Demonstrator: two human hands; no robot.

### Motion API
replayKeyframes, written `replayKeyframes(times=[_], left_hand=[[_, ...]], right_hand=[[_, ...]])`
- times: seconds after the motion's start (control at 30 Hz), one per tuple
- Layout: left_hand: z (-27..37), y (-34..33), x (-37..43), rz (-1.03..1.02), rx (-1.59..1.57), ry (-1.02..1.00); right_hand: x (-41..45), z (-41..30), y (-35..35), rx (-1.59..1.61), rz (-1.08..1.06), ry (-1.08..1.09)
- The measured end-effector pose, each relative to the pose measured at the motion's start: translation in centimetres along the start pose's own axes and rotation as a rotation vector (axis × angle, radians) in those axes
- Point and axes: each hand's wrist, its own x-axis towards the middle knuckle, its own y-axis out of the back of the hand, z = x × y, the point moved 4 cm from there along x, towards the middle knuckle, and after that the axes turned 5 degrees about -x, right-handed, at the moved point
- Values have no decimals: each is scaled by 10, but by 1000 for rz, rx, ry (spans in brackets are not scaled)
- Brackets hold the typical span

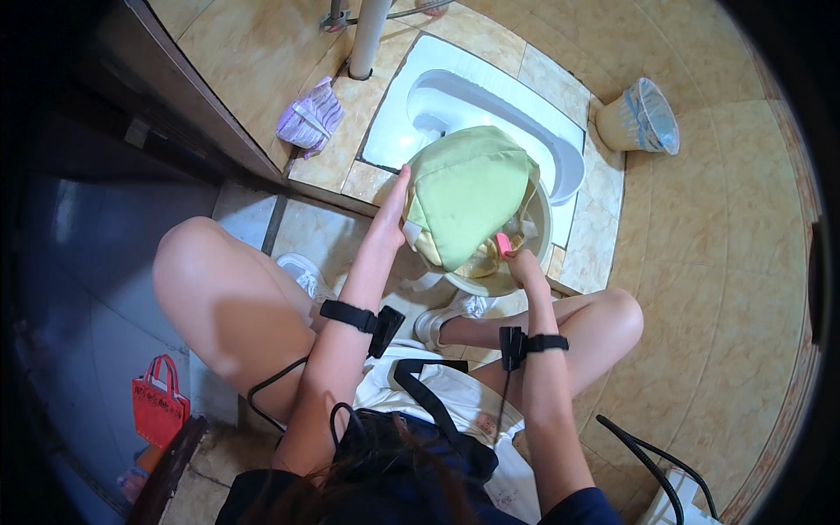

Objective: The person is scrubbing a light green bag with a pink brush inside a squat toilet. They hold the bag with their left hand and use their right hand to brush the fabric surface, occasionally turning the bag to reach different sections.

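A light green fabric bag [469, 187] lies bunched over a pale round basin [543, 236], with its lower part inside. My left hand [398, 210] is against the bag's left side; its fingers are partly hidden by the cloth, so whether it grips cannot be told. At the basin's right side my right hand [523, 262] is closed on a pink-handled brush [503, 245], whose working end I cannot make out. Yellowish wet cloth [482, 262] shows in the basin below the bag.
Behind the basin is a white squat toilet [485, 85] set in a tiled step. A lined waste bin [636, 121] stands at the right, a purple-striped packet [312, 120] by the pipe [369, 39] at the left. A red bag [159, 407] is at lower left.
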Motion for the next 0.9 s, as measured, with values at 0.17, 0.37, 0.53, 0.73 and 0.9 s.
replayKeyframes(times=[0.17, 0.37, 0.53, 0.73, 0.9], left_hand=[[-15, 10, -14, 43, -48, 45], [-36, 15, 6, 173, -325, -55], [-14, 24, 1, 152, -463, -162], [-40, 17, 15, 81, -476, -103], [-36, 20, 27, 70, -502, -99]], right_hand=[[-112, -59, 87, 338, 235, 28], [-164, -135, 78, 604, 372, 600], [-161, -150, 77, 651, 184, 401], [-125, -152, 99, 695, 256, 434], [-158, -127, 70, 693, 355, 639]])
